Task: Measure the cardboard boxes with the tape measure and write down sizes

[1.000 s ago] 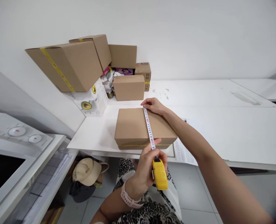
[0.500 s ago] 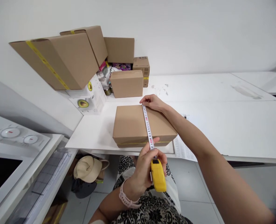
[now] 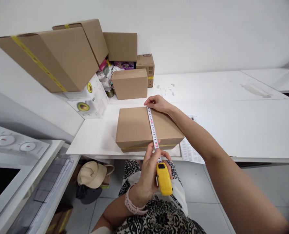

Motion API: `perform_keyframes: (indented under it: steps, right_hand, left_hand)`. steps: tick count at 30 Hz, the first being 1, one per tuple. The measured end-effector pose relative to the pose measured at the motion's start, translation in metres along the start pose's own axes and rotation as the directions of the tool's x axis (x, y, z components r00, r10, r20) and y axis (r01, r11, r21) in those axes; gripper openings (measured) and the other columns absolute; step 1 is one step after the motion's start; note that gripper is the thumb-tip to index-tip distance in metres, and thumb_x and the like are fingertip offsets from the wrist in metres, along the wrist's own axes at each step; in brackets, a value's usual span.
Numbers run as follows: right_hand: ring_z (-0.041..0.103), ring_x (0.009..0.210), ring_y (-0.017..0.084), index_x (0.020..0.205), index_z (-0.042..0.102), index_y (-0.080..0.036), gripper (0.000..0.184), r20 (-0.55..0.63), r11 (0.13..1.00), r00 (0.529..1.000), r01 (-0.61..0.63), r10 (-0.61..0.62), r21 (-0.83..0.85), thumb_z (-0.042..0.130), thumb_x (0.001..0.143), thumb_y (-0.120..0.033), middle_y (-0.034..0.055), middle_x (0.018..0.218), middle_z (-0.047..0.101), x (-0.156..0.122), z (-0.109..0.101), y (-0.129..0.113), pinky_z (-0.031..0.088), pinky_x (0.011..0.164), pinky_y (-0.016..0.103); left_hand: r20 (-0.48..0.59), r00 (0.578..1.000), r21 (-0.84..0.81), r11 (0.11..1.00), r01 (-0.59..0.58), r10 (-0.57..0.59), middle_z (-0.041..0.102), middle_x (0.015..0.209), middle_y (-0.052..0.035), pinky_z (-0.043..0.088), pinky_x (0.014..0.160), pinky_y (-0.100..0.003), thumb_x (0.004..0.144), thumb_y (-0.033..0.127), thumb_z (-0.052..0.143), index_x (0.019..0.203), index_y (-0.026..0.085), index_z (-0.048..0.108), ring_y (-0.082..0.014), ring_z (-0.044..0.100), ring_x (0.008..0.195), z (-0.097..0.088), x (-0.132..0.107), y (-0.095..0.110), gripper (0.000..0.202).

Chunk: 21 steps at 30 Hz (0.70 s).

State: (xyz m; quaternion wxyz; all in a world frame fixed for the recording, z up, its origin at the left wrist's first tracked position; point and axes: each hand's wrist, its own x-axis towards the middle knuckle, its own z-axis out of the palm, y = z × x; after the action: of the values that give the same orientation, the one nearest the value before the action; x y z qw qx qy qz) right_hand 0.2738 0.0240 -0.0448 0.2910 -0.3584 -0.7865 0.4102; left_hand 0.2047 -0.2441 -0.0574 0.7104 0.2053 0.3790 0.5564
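Note:
A flat brown cardboard box [image 3: 134,128] lies at the near edge of the white table [image 3: 232,123]. A white measuring tape blade [image 3: 152,127] runs across its top from far edge to near edge. My right hand [image 3: 159,104] pinches the tape's end down at the box's far edge. In front of the box, my left hand [image 3: 150,174] grips the yellow tape measure case [image 3: 164,178], thumb pressing the blade at the near edge. A pale watch sits on my left wrist.
Several cardboard boxes [image 3: 61,55] pile at the table's back left corner, with a smaller box [image 3: 130,83] and white avocado-print cartons [image 3: 90,100]. A printed sheet [image 3: 190,151] lies right of the flat box. A beige cap [image 3: 90,174] lies on the floor; a white appliance [image 3: 15,162] stands left.
The view has tilted and shifted slightly, so everything sits a bit higher and further left. Both hands keep the tape stretched over the box; my left hand has closed in towards its near edge.

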Motion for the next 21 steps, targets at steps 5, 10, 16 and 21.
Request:
perform_keyframes:
  steps: [5, 10, 16, 21]
  right_hand:
    - [0.055, 0.069, 0.014, 0.085, 0.074, -0.014, 0.010, -0.007, 1.000, 1.000, 0.001, -0.001, 0.014, 0.066, 0.080, -0.019, 0.0030, 0.075, 0.067, 0.011, 0.003, 0.014, 0.046, 0.073, 0.030]
    - [0.064, 0.095, 0.019, 0.108, 0.072, -0.019, 0.030, -0.160, 0.968, 0.975, 0.178, -0.151, 0.175, 0.069, 0.087, -0.039, 0.0056, 0.103, 0.072, -0.003, -0.026, -0.017, 0.052, 0.090, 0.037]
    - [0.067, 0.108, 0.021, 0.113, 0.071, -0.026, 0.028, -0.582, 0.973, 0.811, 0.178, -0.061, 0.146, 0.060, 0.095, -0.046, 0.0051, 0.109, 0.072, -0.131, -0.044, -0.040, 0.055, 0.095, 0.041]
    - [0.069, 0.110, 0.028, 0.114, 0.074, -0.024, 0.036, -0.624, 0.939, 0.708, -0.179, 0.331, 0.294, 0.059, 0.093, -0.050, 0.0101, 0.117, 0.074, -0.225, 0.028, 0.031, 0.055, 0.098, 0.053]
  left_hand:
    - [-0.019, 0.999, 0.020, 0.999, -0.039, 0.039, 0.060, 0.076, 0.0040, 0.050, 0.041, -0.022, 0.095, 0.039, 0.060, 0.113, 0.022, 0.047, -0.0088, 0.055, 0.043, -0.003, 0.011, 0.001, 0.028]
    - [0.008, 0.989, 0.140, 0.980, -0.144, 0.145, 0.064, 0.080, 0.0020, 0.050, 0.041, -0.021, 0.096, 0.034, 0.059, 0.100, 0.020, 0.051, -0.0082, 0.058, 0.044, -0.017, -0.001, 0.013, 0.016]
    - [-0.247, 0.619, 0.449, 0.654, -0.609, 0.746, 0.069, 0.129, -0.0074, 0.047, 0.040, -0.019, 0.098, 0.037, 0.058, 0.100, 0.022, 0.054, -0.0063, 0.062, 0.050, -0.087, -0.031, 0.022, 0.016]
    - [-0.427, 0.691, 0.435, 0.803, -0.409, 0.583, 0.058, 0.148, -0.0091, 0.048, 0.041, -0.019, 0.084, 0.045, 0.075, 0.091, 0.021, 0.052, -0.0029, 0.057, 0.045, -0.149, -0.021, 0.005, 0.033]
